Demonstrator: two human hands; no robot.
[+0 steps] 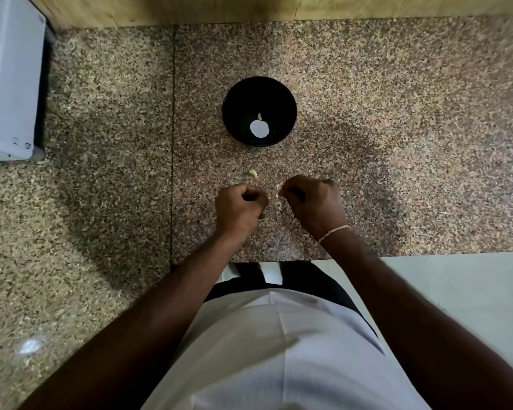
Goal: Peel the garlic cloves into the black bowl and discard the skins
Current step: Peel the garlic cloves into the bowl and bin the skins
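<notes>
The black bowl (259,111) stands on the speckled granite counter (397,143), with one small peeled clove (260,116) inside and a bright glare spot below it. A loose pale clove (253,173) lies on the counter between the bowl and my hands. My left hand (240,207) is curled with its fingertips together; what it holds is hidden. My right hand (314,202) is curled too and pinches a thin pinkish garlic skin (277,192) that hangs between the two hands.
A white appliance (9,81) sits at the far left corner. A wooden wall strip (279,7) runs along the back. The counter's front edge ends near my waist, with pale floor (456,291) at the lower right.
</notes>
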